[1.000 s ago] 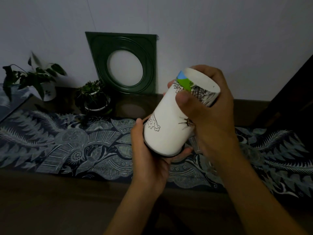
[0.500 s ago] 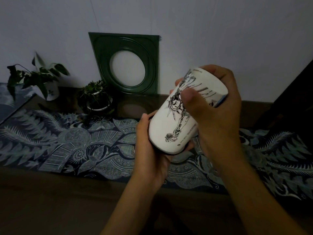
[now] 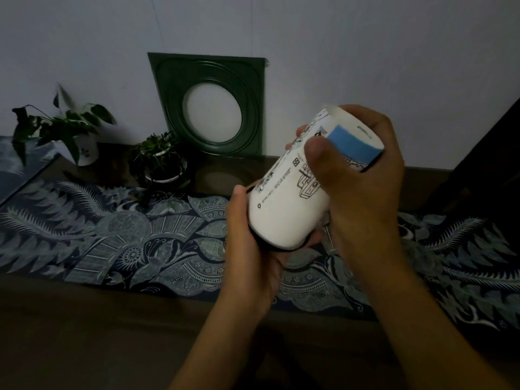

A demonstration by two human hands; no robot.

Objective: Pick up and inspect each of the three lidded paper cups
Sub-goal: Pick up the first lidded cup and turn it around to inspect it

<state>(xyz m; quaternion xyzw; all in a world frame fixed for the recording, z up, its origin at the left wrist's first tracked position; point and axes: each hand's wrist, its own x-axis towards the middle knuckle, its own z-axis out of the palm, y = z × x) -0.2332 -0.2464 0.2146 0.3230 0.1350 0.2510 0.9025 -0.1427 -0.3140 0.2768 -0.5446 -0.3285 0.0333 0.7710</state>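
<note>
I hold one white paper cup with black line drawings and a blue patch, tilted in the air above the table. Its dark-lidded end points down toward me and its base points up and to the right. My left hand cups the lidded end from below, fingers curled round it. My right hand grips the upper end, thumb across the printed side. No other cup is visible; something pale shows behind my right hand but I cannot tell what it is.
A dark patterned cloth covers the brown table. At the back stand two potted plants and a green square frame with a round opening, leaning on the wall. A dark object rises at the right.
The cup has turned about its long axis between my hands: the green and blue patch went out of sight, then the blue patch came round to the front. Both hands kept their hold.
</note>
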